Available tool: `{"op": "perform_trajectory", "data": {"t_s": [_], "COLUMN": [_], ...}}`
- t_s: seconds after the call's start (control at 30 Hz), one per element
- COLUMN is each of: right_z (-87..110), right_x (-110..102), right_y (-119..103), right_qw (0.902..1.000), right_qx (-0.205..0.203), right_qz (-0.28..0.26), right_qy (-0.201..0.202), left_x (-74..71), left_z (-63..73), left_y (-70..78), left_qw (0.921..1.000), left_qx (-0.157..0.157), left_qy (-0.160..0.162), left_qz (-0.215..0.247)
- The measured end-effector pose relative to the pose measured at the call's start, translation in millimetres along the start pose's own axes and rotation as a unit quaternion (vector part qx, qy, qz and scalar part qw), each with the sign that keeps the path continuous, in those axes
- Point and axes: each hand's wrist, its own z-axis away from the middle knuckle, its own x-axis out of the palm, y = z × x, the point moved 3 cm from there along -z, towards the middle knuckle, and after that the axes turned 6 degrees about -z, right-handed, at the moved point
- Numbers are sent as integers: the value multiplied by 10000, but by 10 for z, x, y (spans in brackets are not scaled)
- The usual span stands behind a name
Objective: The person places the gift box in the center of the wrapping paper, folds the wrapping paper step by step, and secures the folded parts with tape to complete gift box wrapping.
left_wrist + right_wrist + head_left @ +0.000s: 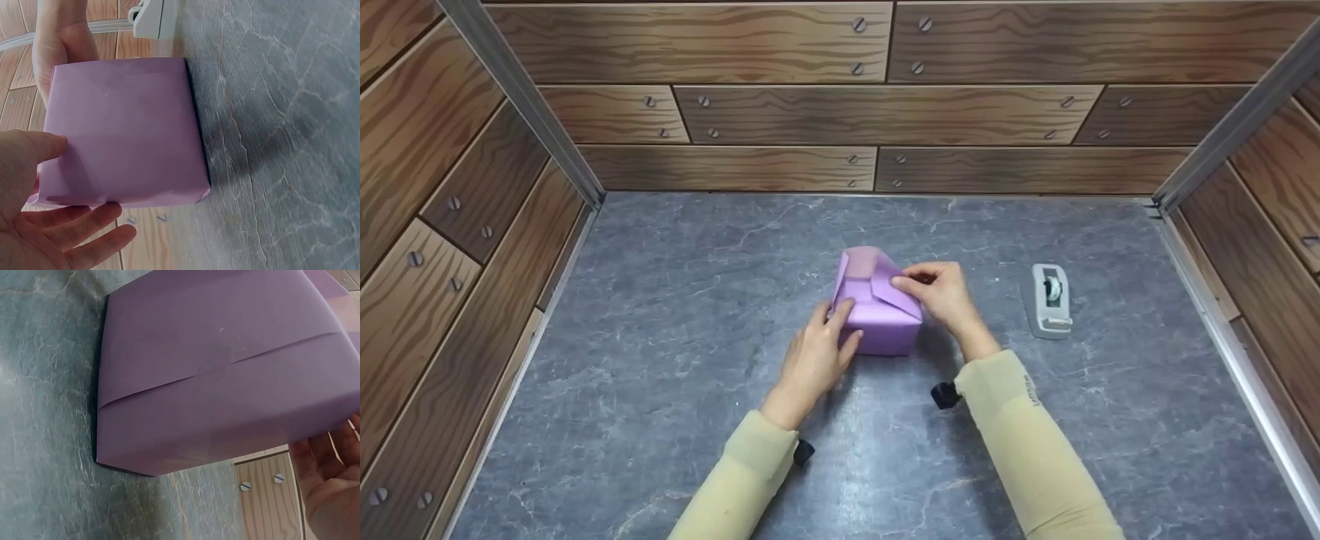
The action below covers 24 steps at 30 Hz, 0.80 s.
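Note:
A box wrapped in purple paper point(885, 334) stands on the grey table, its upper end showing loose paper flaps folded partly inward. My left hand point(815, 356) holds the box at its near left corner, thumb on the near face point(124, 129) and fingers along the left side. At the upper right edge, my right hand point(943, 292) pinches the right paper flap point(891, 289) between thumb and index finger. The left flap point(840, 274) stands up. A paper seam point(169, 385) runs across the side seen in the right wrist view.
A light grey tape dispenser point(1041, 321) with a roll in it stands to the right of the box. Wood-patterned walls point(780, 112) enclose the marbled grey table point(660, 337) at the back and both sides, with metal rails point(525, 97) at the corners.

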Motion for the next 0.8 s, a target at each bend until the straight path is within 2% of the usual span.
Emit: {"op": "perform_trajectory", "data": {"t_s": [0.3,0.47,0.8], "right_z": [-24,-36,-98], "right_x": [1,24,70], "right_y": [-15,-82,-274], "right_qw": [9998,9999,9996], "right_qx": [174,50,-117], "right_qz": [131,96,223], "right_qy": [6,-42,-102], "left_x": [-8,-15,-14], "left_z": [1,-6,-4], "left_y": [-3,2,4], "left_qw": [10000,9998,9998], "left_qx": [-45,-120,-101], "left_qy": [-9,-140,-150], "left_qz": [33,55,55]}}
